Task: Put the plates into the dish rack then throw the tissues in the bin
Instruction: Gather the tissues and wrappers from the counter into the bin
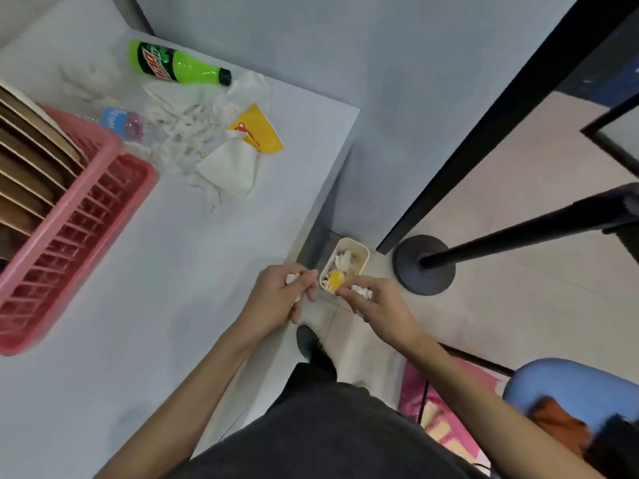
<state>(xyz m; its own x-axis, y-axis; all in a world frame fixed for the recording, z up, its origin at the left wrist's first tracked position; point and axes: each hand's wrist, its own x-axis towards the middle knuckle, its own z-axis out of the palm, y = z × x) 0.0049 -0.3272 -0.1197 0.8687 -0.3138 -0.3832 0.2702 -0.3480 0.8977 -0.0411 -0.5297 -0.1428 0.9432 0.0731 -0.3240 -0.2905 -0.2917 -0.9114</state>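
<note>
Several brown plates (24,174) stand upright in the pink dish rack (79,219) at the table's left. My left hand (280,295) grips a crumpled white tissue (292,279) over the table's right edge. My right hand (377,305) grips another crumpled tissue (361,292) just beside the small cream bin (359,252) on the floor, which holds tissues and a yellow wrapper. More white tissues (228,164) lie in a heap on the table.
A green soda bottle (176,65), a clear water bottle (121,121) and a yellow wrapper (257,133) lie near the tissue heap. A black stand base (425,264) sits right of the bin. A blue chair (574,385) is at lower right.
</note>
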